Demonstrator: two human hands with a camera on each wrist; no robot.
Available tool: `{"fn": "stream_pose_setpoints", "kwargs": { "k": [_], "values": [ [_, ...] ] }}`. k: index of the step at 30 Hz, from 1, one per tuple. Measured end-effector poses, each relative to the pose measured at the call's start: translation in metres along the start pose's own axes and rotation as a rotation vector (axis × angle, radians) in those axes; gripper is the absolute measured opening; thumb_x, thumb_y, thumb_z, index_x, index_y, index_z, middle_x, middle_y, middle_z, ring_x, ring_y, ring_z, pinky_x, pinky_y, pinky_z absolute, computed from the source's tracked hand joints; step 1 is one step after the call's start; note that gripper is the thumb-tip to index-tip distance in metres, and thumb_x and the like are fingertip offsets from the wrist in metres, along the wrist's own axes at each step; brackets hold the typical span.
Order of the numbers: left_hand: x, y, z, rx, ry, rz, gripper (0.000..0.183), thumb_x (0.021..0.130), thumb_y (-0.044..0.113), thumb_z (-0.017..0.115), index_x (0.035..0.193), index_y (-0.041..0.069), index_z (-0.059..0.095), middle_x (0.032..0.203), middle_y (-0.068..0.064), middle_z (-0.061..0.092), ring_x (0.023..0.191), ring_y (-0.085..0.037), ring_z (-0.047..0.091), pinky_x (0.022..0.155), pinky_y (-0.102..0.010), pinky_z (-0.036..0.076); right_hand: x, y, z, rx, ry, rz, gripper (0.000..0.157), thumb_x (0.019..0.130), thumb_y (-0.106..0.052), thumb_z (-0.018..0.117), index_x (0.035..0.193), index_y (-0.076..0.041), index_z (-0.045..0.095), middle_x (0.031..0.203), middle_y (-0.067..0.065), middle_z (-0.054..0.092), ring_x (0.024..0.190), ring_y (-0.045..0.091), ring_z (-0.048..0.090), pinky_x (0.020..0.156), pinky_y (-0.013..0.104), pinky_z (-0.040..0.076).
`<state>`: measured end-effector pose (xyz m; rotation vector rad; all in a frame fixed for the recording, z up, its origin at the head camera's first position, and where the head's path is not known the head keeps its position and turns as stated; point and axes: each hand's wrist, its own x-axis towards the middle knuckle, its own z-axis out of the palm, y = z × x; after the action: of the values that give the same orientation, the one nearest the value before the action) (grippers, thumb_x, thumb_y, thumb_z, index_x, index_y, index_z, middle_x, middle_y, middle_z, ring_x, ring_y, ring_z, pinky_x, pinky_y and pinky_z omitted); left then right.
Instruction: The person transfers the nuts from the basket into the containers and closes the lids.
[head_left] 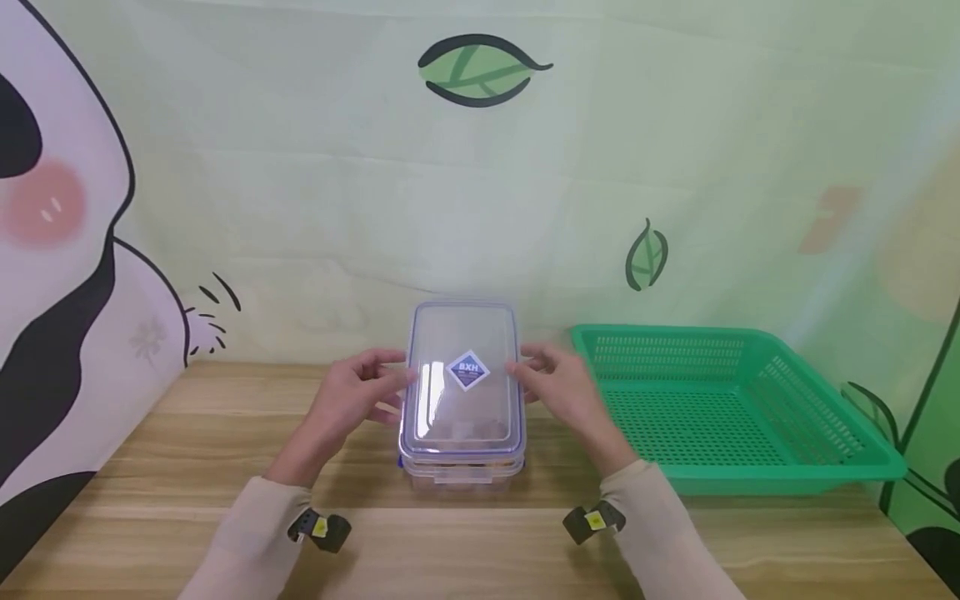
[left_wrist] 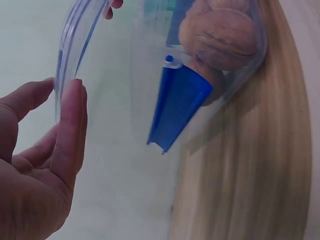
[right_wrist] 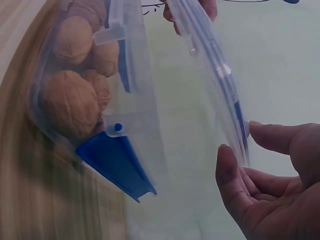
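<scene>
A clear lid with a blue seal [head_left: 465, 417] and a diamond "BXH" sticker is held between both hands. My left hand [head_left: 348, 396] pinches its left edge between thumb and fingers; my right hand [head_left: 562, 387] pinches the right edge likewise. In the wrist views a gap separates the lid from the clear plastic box [head_left: 461, 482] beneath it. Several walnuts [right_wrist: 72, 102] lie inside that box. Blue side clips hang outward, one in the left wrist view [left_wrist: 180, 105], another blue clip [right_wrist: 117, 162] in the right wrist view.
To the right on the wooden table [head_left: 442, 550] stands a green perforated basket [head_left: 750, 479], near my right forearm. Behind the table hangs a pale green cloth [head_left: 337, 208] printed with leaves and a panda.
</scene>
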<state>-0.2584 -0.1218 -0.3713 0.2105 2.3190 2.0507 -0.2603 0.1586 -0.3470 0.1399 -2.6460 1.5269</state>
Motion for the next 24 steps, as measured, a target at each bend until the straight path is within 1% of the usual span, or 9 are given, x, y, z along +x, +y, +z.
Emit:
{"fn": "stream_pose_setpoints", "kwargs": {
  "k": [3,7,9,14,19,24],
  "values": [
    [0.000,-0.003,0.000,0.001,-0.007,-0.051,0.052,0.085,0.028,0.076,0.128,0.005,0.058,0.100,-0.017,0.061,0.081,-0.028,0.068,0.068,-0.042,0.061,0.001,0.003,0.004,-0.002,-0.024,0.032,0.052,0.089,-0.032,0.070,0.132,-0.005,0.056,0.105,0.013,0.068,0.072,0.020,0.068,0.072,0.035,0.059],
    [0.001,-0.006,0.000,0.011,-0.006,-0.084,0.050,0.085,0.027,0.076,0.127,0.005,0.059,0.100,-0.017,0.062,0.080,-0.028,0.068,0.068,-0.041,0.061,0.003,0.007,0.009,0.010,-0.042,0.045,0.051,0.090,-0.029,0.069,0.131,0.000,0.056,0.108,0.017,0.067,0.073,0.020,0.068,0.074,0.037,0.059],
    [0.001,-0.007,0.001,0.011,-0.011,-0.088,0.050,0.086,0.025,0.075,0.127,0.004,0.058,0.100,-0.017,0.063,0.080,-0.028,0.068,0.068,-0.041,0.061,0.003,0.009,0.010,0.005,-0.042,0.044,0.050,0.090,-0.027,0.069,0.130,0.001,0.056,0.109,0.017,0.067,0.074,0.021,0.068,0.075,0.038,0.059],
    [0.001,-0.011,0.004,0.014,-0.013,-0.108,0.048,0.087,0.023,0.074,0.127,0.002,0.059,0.100,-0.018,0.065,0.077,-0.027,0.068,0.066,-0.040,0.061,0.002,0.010,0.013,-0.038,-0.037,0.063,0.048,0.092,-0.028,0.067,0.129,0.000,0.057,0.109,0.016,0.067,0.077,0.020,0.067,0.076,0.038,0.058],
    [0.001,-0.015,0.007,0.016,-0.005,-0.111,0.043,0.088,0.020,0.072,0.125,0.001,0.061,0.099,-0.017,0.067,0.075,-0.027,0.068,0.065,-0.040,0.061,0.000,0.013,0.017,-0.045,-0.034,0.101,0.046,0.093,-0.028,0.065,0.129,0.001,0.058,0.107,0.015,0.067,0.081,0.020,0.066,0.080,0.041,0.058],
    [0.002,-0.019,0.008,0.016,-0.005,-0.096,0.041,0.089,0.018,0.071,0.123,-0.002,0.062,0.095,-0.016,0.068,0.073,-0.026,0.068,0.064,-0.039,0.061,0.000,0.015,0.020,-0.061,-0.009,0.087,0.043,0.093,-0.024,0.065,0.126,0.003,0.059,0.108,0.017,0.067,0.083,0.022,0.066,0.077,0.037,0.058]
  ]
}}
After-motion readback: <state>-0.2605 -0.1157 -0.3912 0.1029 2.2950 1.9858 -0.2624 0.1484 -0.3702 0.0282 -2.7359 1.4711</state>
